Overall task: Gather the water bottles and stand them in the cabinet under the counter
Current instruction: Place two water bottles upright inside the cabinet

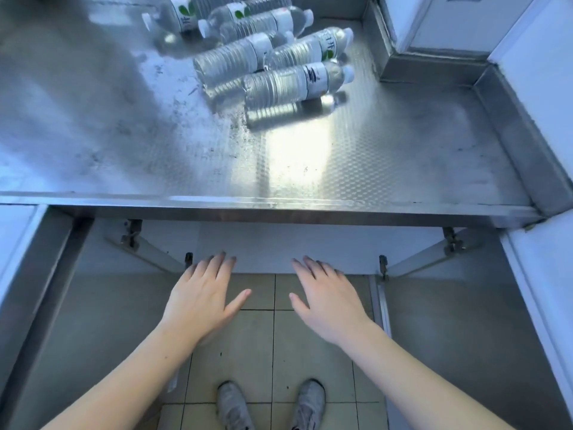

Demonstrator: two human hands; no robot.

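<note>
both hands, left hand (201, 297) & right hand (328, 301), open, empty; clear plastic water bottles (291, 83) lie sideways far ahead, nearer right hand.

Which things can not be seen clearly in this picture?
Head view only:
- Cabinet inside: hidden under the counter.
- Farthest bottles: cut off by the top edge, so no sure count.
- Bottle labels: print blurred, unreadable.
- Left hand and right hand: palms face away.

My arms (124, 377) are bare, no sleeves or jewellery. Below I see grey laced sneakers (234, 406).
</note>
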